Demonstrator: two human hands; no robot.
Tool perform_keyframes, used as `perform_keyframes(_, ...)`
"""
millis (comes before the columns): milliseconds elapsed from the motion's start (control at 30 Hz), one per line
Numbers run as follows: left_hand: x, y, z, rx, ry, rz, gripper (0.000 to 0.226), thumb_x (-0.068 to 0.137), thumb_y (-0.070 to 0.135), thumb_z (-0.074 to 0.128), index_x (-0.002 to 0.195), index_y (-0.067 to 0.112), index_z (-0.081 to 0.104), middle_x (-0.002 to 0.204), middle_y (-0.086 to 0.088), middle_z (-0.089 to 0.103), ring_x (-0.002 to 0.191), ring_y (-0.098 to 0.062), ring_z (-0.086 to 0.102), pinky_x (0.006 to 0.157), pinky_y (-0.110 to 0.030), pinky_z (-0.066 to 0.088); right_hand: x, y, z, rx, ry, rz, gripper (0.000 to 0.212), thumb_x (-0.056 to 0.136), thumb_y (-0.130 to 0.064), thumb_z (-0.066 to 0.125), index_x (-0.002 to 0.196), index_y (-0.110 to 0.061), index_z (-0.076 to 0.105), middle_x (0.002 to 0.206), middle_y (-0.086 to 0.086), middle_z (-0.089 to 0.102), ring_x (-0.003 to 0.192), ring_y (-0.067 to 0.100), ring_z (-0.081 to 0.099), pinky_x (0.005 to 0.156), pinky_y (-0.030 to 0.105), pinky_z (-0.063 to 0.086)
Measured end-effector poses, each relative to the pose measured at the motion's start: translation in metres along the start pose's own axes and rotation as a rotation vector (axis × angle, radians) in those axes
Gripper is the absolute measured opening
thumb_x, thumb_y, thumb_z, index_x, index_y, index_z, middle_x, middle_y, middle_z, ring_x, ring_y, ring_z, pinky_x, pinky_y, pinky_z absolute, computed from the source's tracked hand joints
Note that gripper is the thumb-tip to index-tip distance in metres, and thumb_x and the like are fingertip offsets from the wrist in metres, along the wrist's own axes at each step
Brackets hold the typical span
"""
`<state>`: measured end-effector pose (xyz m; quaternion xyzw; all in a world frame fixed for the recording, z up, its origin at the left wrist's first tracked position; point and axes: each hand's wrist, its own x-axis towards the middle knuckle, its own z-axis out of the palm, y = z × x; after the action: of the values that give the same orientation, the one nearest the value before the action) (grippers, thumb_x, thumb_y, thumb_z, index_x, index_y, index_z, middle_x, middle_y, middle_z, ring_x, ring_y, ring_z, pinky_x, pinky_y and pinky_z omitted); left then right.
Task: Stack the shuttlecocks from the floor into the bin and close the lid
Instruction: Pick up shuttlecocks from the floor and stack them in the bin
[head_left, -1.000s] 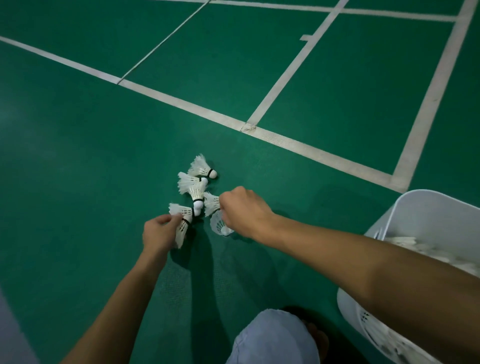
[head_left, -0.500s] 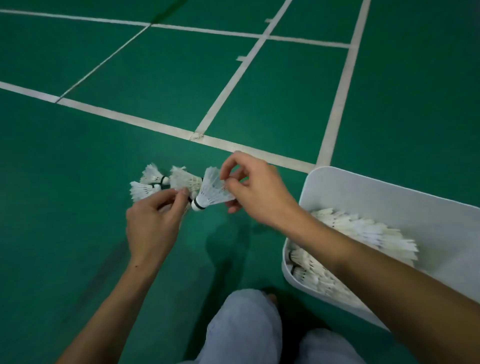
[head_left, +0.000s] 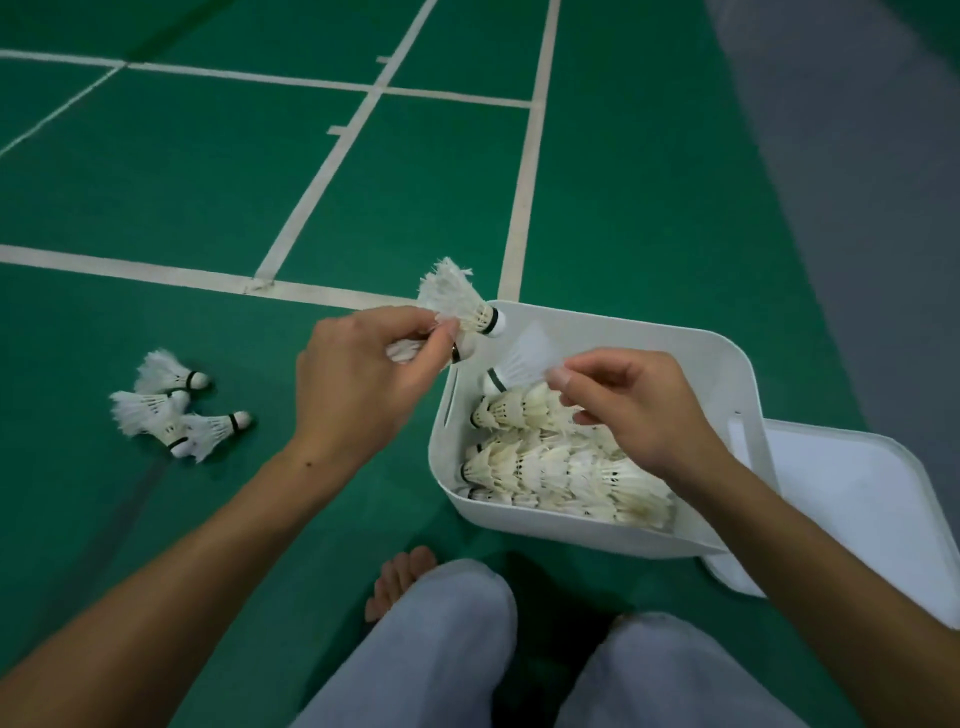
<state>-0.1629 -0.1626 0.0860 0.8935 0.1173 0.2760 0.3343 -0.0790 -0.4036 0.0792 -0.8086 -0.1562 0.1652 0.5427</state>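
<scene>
Left hand (head_left: 358, 384): fingers curled, gripping shuttlecocks by the feathers just outside the bin's far-left corner. One held shuttlecock (head_left: 460, 304) points its black-banded cork toward the bin; a second one (head_left: 410, 351) sits lower in the same grip, mostly hidden, possibly with more behind it.

Right hand (head_left: 631, 410): thumb and forefinger pinch the feather skirt of a single shuttlecock (head_left: 519, 361), blurred, cork down-left, held over the bin's interior above the rows already inside.

Bin (head_left: 722, 358): white, rectangular, open-topped, standing on the floor. Stacked shuttlecocks (head_left: 561, 467) lie inside in nested rows, corks toward the left wall.

Lid (head_left: 852, 499): white, off the bin, lying flat on the floor and partly under the bin's right side.

Loose shuttlecocks (head_left: 171, 410): a small cluster on the floor, well left of the bin.

Floor (head_left: 156, 182): green court surface with white lines.

Writing, brands: none legible on the bin, the lid or the cork bands.
</scene>
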Motion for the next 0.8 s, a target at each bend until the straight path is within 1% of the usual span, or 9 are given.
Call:
perform_keyframes(100,0.002,0.009,0.011,0.025,-0.001,0.034,0.018,0.096,0.044,0.071,0.088,0.034,0.082,0.081,0.020,0.078,0.075,-0.009,0.073,0.059,-0.042,0.056,-0.005,0.024,-0.004,-0.194,0.085,0.021,0.009,0.091,-0.035,0.079,0.087,-0.029,0.083,0.089,-0.013,0.077,0.068,0.000,0.065,0.070,0.027,0.053)
perform_keyframes(167,0.005,0.012,0.019,0.018,-0.017,0.040,0.018,0.096,0.045,0.070,0.089,0.034,0.083,0.081,0.020,0.077,0.074,-0.008,0.073,0.059,-0.042,0.056,-0.007,0.033,-0.002,-0.247,0.036,0.055,0.010,0.091,-0.033,0.079,0.084,-0.028,0.084,0.086,-0.016,0.078,0.071,-0.004,0.067,0.071,0.025,0.051)
perform_keyframes(300,0.007,0.009,0.030,0.013,-0.047,0.063,0.021,0.096,0.048,0.069,0.092,0.033,0.084,0.085,0.020,0.078,0.075,-0.008,0.074,0.059,-0.039,0.057,-0.011,0.039,0.012,-0.323,-0.096,0.120,0.008,0.087,-0.031,0.081,0.083,-0.025,0.083,0.072,-0.010,0.077,0.069,0.003,0.071,0.071,0.026,0.058)
perform_keyframes(467,0.012,0.000,0.036,0.039,-0.038,0.069,0.016,0.096,0.044,0.072,0.089,0.034,0.083,0.083,0.022,0.077,0.070,-0.006,0.072,0.054,-0.039,0.055,-0.001,0.038,0.039,-0.372,-0.348,0.257,0.007,0.083,-0.027,0.082,0.084,-0.021,0.079,0.068,-0.004,0.077,0.062,0.007,0.073,0.069,0.031,0.063)
perform_keyframes(533,0.014,-0.002,0.040,0.038,-0.050,0.060,0.017,0.096,0.045,0.072,0.090,0.033,0.083,0.084,0.021,0.077,0.070,-0.005,0.072,0.054,-0.038,0.055,0.005,0.040,0.050,-0.348,-0.411,0.330,0.007,0.085,-0.025,0.080,0.089,-0.019,0.079,0.072,-0.002,0.078,0.060,0.006,0.073,0.064,0.024,0.060)
perform_keyframes(600,0.016,-0.002,0.044,0.049,-0.057,0.055,0.018,0.095,0.046,0.072,0.090,0.032,0.083,0.083,0.020,0.077,0.069,-0.005,0.071,0.054,-0.037,0.054,0.010,0.047,0.061,-0.370,-0.448,0.361,0.011,0.083,-0.025,0.081,0.092,-0.020,0.080,0.079,-0.004,0.078,0.066,0.005,0.072,0.065,0.019,0.056)
perform_keyframes(667,0.018,-0.001,0.048,0.053,-0.068,0.058,0.019,0.095,0.046,0.072,0.090,0.031,0.082,0.082,0.018,0.077,0.069,-0.006,0.071,0.053,-0.038,0.054,0.015,0.055,0.069,-0.375,-0.479,0.381,0.010,0.081,-0.024,0.082,0.090,-0.019,0.081,0.078,-0.007,0.074,0.070,0.006,0.069,0.069,0.024,0.058)
perform_keyframes(733,0.019,0.000,0.050,0.058,-0.086,0.061,0.020,0.095,0.046,0.072,0.090,0.030,0.082,0.081,0.018,0.077,0.069,-0.008,0.071,0.053,-0.038,0.054,0.018,0.063,0.077,-0.367,-0.507,0.406,0.009,0.084,-0.023,0.082,0.090,-0.017,0.080,0.075,-0.009,0.072,0.064,0.005,0.064,0.066,0.024,0.055)
perform_keyframes(800,0.021,0.002,0.051,0.078,-0.098,0.069,0.018,0.095,0.045,0.072,0.091,0.031,0.083,0.081,0.018,0.077,0.069,-0.008,0.070,0.053,-0.037,0.054,0.022,0.066,0.084,-0.384,-0.519,0.414,0.011,0.086,-0.023,0.081,0.093,-0.014,0.081,0.083,-0.001,0.076,0.064,0.009,0.064,0.065,0.023,0.054)
